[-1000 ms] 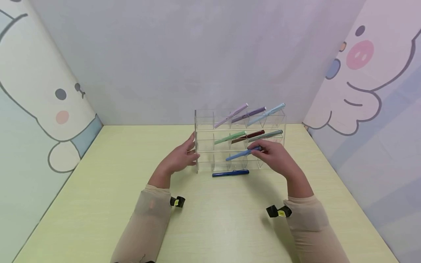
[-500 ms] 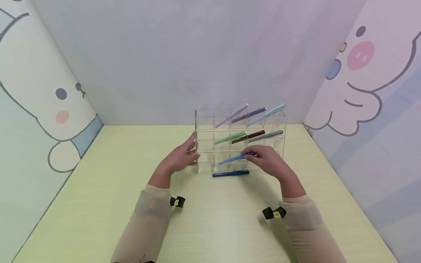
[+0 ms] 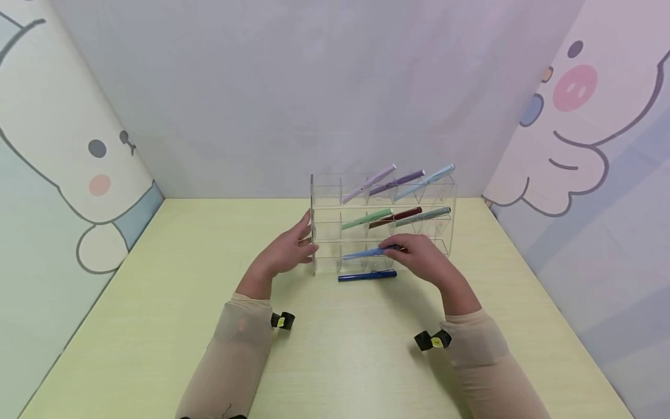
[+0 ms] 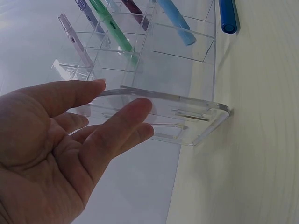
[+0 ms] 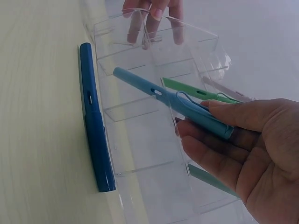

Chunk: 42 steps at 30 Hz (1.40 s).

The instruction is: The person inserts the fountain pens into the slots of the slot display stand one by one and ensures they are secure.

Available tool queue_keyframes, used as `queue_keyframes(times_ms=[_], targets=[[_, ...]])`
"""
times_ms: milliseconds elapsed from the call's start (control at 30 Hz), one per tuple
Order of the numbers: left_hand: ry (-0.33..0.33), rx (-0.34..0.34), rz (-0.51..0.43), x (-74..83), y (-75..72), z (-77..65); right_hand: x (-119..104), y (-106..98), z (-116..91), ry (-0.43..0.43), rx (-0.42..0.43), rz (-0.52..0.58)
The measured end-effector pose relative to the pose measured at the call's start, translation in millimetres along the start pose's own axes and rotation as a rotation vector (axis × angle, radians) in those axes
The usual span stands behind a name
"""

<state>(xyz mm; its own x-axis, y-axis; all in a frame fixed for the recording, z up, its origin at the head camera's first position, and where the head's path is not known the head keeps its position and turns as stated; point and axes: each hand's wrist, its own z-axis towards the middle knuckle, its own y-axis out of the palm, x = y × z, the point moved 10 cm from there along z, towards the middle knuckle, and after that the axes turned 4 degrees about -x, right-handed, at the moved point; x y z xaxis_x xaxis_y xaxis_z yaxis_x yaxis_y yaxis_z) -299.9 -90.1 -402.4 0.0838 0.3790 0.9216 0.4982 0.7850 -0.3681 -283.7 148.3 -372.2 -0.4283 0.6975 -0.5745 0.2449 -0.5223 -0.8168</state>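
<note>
In the head view my right hand (image 3: pixel 421 256) pinches a light blue pen (image 3: pixel 360 254) near its clip end, between thumb and fingers. The pen's other end points left, into the lowest tier of a clear acrylic pen rack (image 3: pixel 312 198). The right wrist view shows the pen's barrel (image 5: pixel 135 81) slanting across the rack's front. My left hand (image 3: pixel 285 251) rests extended fingers against the rack's left side panel (image 4: pixel 163 95). Just in front of the rack, a dark blue pen (image 3: pixel 367 276) lies on the table.
The upper tier carries a lilac pen (image 3: pixel 369 184), a purple pen (image 3: pixel 396 183) and a pale blue pen (image 3: pixel 425 182). In the middle tier lean a green pen (image 3: pixel 367 219), a dark red pen (image 3: pixel 395 217) and a grey-green pen (image 3: pixel 423 216). A wall stands behind the table (image 3: pixel 335 361).
My right hand has moved left and slightly down with the light blue pen, bringing its far end to the lowest tier's left part. The left hand has stayed at the side panel.
</note>
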Motion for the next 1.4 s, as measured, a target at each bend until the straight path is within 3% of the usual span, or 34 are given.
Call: queue_keyframes(times_ms=[1400], targets=[[0.007, 0.002, 0.000, -1.3, -1.2, 2.3, -15, 10, 2, -0.056, 0.009, -0.097]])
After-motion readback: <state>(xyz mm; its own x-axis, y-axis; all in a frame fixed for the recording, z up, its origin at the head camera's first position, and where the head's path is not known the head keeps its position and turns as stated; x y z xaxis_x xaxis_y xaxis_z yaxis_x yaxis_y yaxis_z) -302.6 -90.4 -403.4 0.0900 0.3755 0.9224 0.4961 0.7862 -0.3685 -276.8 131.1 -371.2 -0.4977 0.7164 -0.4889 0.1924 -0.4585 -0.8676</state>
